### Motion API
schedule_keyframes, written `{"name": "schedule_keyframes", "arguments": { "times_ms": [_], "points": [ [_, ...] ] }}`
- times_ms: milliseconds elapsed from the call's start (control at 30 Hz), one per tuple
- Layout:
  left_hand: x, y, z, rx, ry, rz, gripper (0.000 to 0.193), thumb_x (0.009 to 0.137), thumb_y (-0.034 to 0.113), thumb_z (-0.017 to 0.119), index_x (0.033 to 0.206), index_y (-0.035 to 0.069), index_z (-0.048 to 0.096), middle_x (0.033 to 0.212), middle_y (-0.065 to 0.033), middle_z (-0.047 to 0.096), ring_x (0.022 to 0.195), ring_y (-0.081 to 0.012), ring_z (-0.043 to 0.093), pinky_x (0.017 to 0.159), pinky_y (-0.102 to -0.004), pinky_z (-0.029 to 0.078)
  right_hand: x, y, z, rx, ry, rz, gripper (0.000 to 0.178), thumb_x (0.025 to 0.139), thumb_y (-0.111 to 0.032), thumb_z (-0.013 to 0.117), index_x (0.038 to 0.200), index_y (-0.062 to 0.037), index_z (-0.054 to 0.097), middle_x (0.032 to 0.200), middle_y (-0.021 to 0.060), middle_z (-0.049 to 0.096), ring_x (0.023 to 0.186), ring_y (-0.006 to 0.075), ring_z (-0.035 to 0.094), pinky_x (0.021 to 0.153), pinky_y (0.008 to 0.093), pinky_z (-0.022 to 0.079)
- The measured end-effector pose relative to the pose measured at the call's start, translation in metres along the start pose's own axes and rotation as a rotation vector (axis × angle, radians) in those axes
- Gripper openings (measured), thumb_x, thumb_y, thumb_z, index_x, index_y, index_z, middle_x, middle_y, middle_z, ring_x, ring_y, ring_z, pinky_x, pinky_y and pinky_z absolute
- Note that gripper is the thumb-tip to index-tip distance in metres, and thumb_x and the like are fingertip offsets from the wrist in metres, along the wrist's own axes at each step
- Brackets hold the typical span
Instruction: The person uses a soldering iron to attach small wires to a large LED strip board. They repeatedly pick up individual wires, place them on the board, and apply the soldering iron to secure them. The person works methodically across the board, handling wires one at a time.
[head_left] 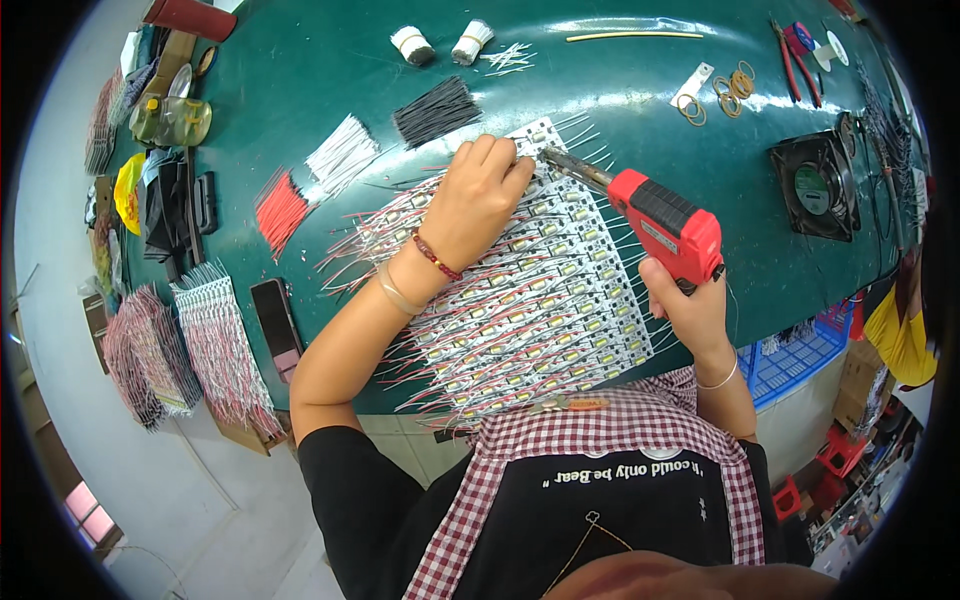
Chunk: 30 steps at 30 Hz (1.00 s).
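A sheet of white LED circuit boards [575, 300], with rows of yellowish chips and thin red and white wires, lies in front of me. My left hand [478, 190] rests over its far part, fingers pinched near the far edge. What they hold is hidden. In my right hand [690, 312] is a red and black soldering gun [672, 225], its metal tip beside my left fingertips at the board's far end. Beyond the sheet lie piles of cut red wires [282, 212], white wires [343, 155] and black wires [437, 110].
A phone [275, 320] and wired board sheets [225, 340] lie left. White wire bundles [411, 45] stand at the back. Rubber bands [737, 88], red-handled pliers [792, 65] and a black fan [815, 187] sit right. A blue basket [800, 358] is below the green table's edge.
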<state>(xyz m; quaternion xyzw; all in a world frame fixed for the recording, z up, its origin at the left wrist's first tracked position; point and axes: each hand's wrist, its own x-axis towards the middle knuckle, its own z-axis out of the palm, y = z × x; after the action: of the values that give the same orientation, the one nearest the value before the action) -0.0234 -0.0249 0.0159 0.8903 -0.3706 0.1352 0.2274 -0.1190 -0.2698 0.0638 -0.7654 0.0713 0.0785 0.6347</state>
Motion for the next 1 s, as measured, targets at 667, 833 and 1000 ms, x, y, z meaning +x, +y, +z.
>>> {"name": "schedule_keyframes", "arguments": {
  "times_ms": [667, 833, 1000],
  "points": [
    [-0.002, 0.002, 0.003, 0.036, -0.001, -0.015, 0.025, 0.071, -0.002, 0.058, 0.095, 0.001, 0.063, 0.082, -0.0089, 0.048, 0.078, -0.0245, 0.049, 0.069, -0.0343, 0.04, -0.007, -0.005, -0.004, 0.143, 0.036, 0.138, 0.013, 0.084, -0.011, 0.07, 0.083, -0.0009, 0.062, 0.062, -0.0012, 0.057, 0.045, 0.0039, 0.05, 0.041, 0.0197, 0.038],
    [-0.001, 0.002, 0.001, 0.042, -0.01, -0.013, 0.024, 0.071, -0.001, 0.058, 0.095, 0.001, 0.063, 0.083, -0.0088, 0.048, 0.079, -0.0244, 0.049, 0.069, -0.0342, 0.04, -0.006, -0.007, -0.005, 0.179, 0.045, 0.128, 0.014, 0.084, -0.01, 0.069, 0.089, 0.0006, 0.061, 0.064, 0.0, 0.059, 0.045, 0.0044, 0.05, 0.041, 0.0197, 0.04],
    [0.003, 0.001, -0.009, 0.074, 0.011, 0.0, 0.023, 0.071, 0.0, 0.059, 0.094, 0.003, 0.064, 0.081, -0.008, 0.049, 0.077, -0.0243, 0.049, 0.069, -0.0339, 0.04, -0.005, -0.007, -0.008, 0.199, 0.04, 0.115, 0.012, 0.085, -0.009, 0.068, 0.089, 0.0006, 0.06, 0.064, -0.0001, 0.058, 0.045, 0.0047, 0.051, 0.04, 0.0198, 0.04]
  ]
}}
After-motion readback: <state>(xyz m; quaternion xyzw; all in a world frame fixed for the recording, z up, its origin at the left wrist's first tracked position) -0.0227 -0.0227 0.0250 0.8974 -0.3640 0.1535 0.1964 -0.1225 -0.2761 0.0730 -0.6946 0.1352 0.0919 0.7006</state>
